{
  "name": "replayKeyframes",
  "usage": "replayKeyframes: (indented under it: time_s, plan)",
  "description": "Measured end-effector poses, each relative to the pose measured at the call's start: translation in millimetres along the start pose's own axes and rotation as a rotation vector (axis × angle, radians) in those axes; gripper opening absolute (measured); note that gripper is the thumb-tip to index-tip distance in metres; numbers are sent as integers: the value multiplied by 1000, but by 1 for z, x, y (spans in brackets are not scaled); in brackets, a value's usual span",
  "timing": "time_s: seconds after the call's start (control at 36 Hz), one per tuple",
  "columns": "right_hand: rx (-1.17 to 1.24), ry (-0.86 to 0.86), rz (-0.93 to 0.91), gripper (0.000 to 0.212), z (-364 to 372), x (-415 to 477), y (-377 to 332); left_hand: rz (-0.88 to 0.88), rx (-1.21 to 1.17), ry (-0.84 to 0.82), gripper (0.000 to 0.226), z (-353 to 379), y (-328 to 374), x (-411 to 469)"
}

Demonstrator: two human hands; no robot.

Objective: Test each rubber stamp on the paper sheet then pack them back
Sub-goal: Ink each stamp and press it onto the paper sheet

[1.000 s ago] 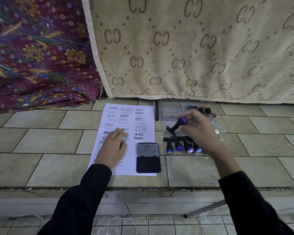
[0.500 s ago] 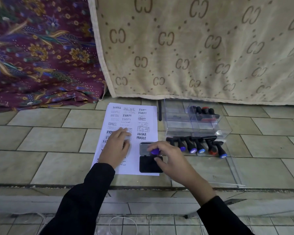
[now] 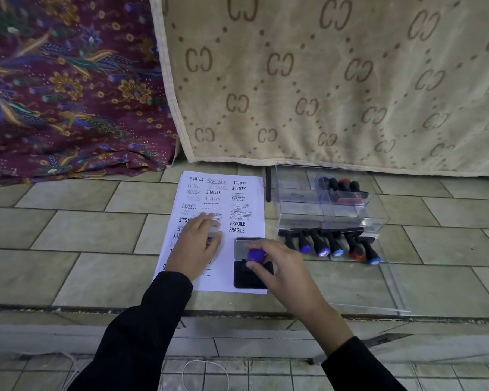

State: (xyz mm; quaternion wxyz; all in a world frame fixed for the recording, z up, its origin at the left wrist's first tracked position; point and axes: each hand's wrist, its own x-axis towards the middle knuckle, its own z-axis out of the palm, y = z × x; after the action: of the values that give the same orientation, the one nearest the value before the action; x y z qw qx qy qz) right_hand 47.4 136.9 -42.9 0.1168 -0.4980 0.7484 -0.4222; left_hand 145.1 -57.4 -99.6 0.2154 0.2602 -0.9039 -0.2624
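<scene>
Your right hand [image 3: 283, 266] has come across from the clear box [image 3: 294, 193] and now pinches the purple-capped stamp [image 3: 256, 254] down on the open ink pad [image 3: 246, 277]. Your left hand [image 3: 194, 249] stays flat, fingers relaxed, on the paper sheet [image 3: 225, 263].

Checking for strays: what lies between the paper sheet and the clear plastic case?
In the head view, one slim black stick lies on the tiles between the paper sheet and the clear plastic case.
</scene>
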Motion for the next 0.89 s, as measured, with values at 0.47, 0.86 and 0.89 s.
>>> replayKeyframes:
  time_s: [0.47, 0.86, 0.89]
  plan:
    - [-85, 59, -32, 17, 9, -8, 2, 2, -8, 4, 31, 4, -4, 1]
    - [-86, 107, -52, 22, 17, -15, 5, -1, 5, 16, 47, 8, -9, 1]
    - [-86, 113, -57, 23, 18, -16, 6, 1, 5, 19, 47, 8, -10, 1]
